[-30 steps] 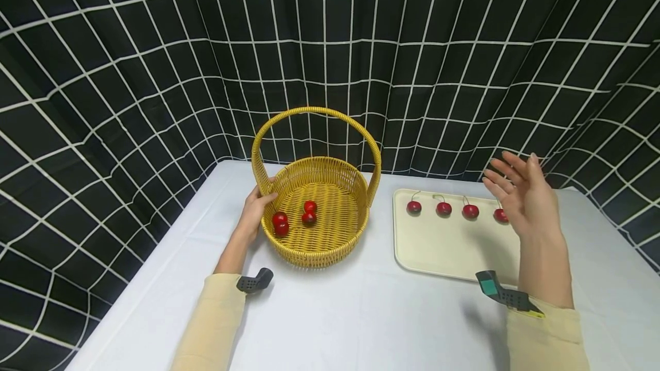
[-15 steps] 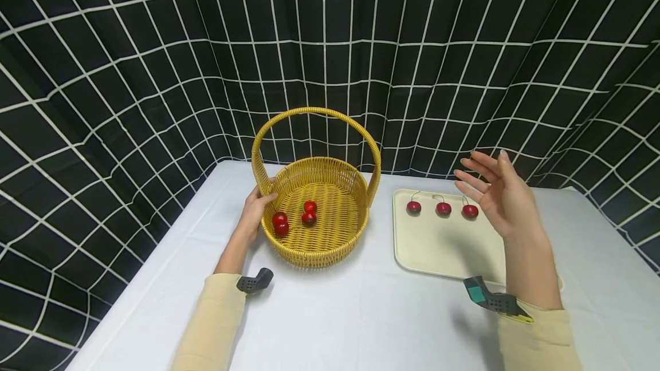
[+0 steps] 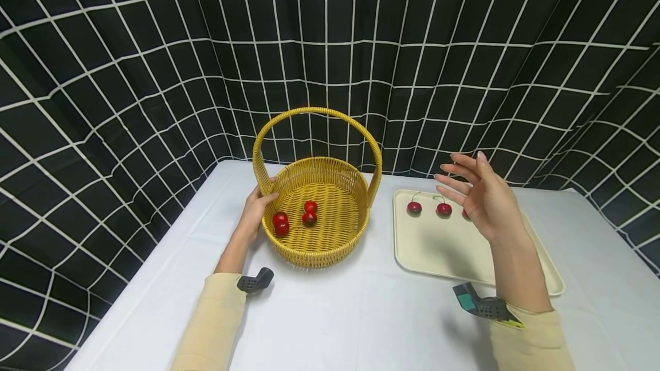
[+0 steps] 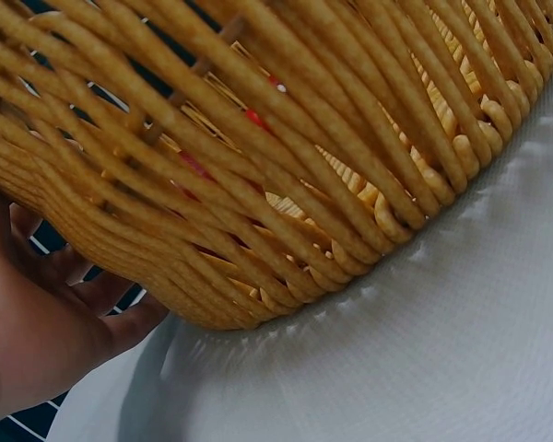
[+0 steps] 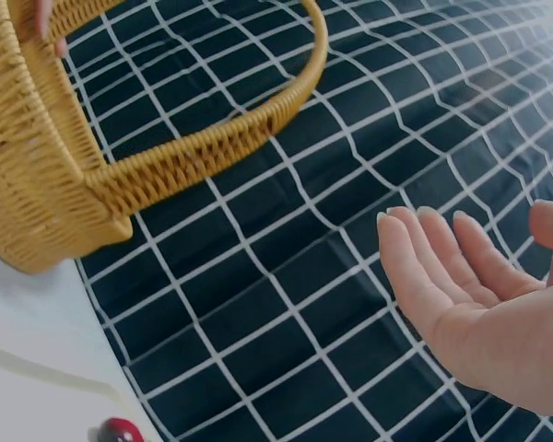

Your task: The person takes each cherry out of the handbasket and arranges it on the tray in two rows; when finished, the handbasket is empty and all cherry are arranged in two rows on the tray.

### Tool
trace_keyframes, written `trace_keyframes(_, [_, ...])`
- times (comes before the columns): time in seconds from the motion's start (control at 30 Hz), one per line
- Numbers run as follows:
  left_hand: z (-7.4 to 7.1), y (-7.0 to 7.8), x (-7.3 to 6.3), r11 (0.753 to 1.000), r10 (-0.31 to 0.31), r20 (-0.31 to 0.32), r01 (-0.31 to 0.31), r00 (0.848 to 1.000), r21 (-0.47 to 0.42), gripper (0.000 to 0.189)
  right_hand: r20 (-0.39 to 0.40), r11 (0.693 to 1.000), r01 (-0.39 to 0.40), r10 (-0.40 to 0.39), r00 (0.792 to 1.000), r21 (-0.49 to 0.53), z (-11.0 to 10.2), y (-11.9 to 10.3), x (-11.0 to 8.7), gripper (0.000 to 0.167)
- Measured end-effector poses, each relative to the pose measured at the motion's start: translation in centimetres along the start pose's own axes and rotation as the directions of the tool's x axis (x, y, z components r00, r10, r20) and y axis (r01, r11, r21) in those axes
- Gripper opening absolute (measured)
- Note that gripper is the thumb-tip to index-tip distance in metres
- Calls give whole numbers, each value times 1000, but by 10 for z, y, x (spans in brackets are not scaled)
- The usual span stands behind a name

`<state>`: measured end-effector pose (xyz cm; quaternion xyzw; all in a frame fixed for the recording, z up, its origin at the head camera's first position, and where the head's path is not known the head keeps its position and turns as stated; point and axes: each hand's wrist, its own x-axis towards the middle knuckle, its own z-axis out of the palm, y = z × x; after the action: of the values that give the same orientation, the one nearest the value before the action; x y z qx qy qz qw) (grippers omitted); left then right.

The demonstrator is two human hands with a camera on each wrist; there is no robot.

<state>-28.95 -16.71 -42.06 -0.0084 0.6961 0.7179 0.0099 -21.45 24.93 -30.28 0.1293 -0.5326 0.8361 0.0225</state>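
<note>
A round yellow wicker basket (image 3: 314, 259) with a tall arched handle stands left of centre on the table. My left hand (image 3: 254, 210) grips its left rim near the handle's foot, thumb over the edge. In the left wrist view, that hand's fingers (image 4: 134, 324) curl behind the weave. Several red cherries (image 3: 309, 218) lie on the basket's floor, in two pairs. My right hand (image 3: 487, 205) hovers above the cream tray (image 3: 438, 253), fingers extended and apart, holding nothing. Stemmed cherries (image 3: 444, 209) line the tray's far side; one is partly hidden behind this hand.
A white cloth (image 3: 330, 319) covers the table. Black curtains with a white grid (image 3: 330, 50) enclose the back and sides. The basket's handle (image 3: 318, 110) arches high between the hands. The tray lies to the basket's right, with a gap between them.
My right hand has moved left over the tray, uncovering its right end and partly covering the third cherry. My left hand and the basket have stayed put.
</note>
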Motion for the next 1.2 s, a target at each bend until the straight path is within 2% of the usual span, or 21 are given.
trace_keyframes(0.33, [-2,3,1,1000,-9,5,9,1000,-18,49,69,997,23,-18,997,-69,18,1,0,38])
trace_keyframes(0.6, [0,19,-9,999,-28,23,28,999,-22,51,155,994,18,0,988,-112,29,7,-1,38])
trace_keyframes(0.77, [-3,8,-1,999,-39,11,40,999,-31,51,197,991,8,18,980,-132,36,12,-1,37])
trace_keyframes(0.93, [-3,2,2,1000,-16,3,16,1000,-5,50,243,992,14,17,970,-122,41,19,0,36])
trace_keyframes(1.2, [-2,1,2,1000,-9,-4,9,1000,-18,49,197,973,-68,113,974,-222,53,32,3,31])
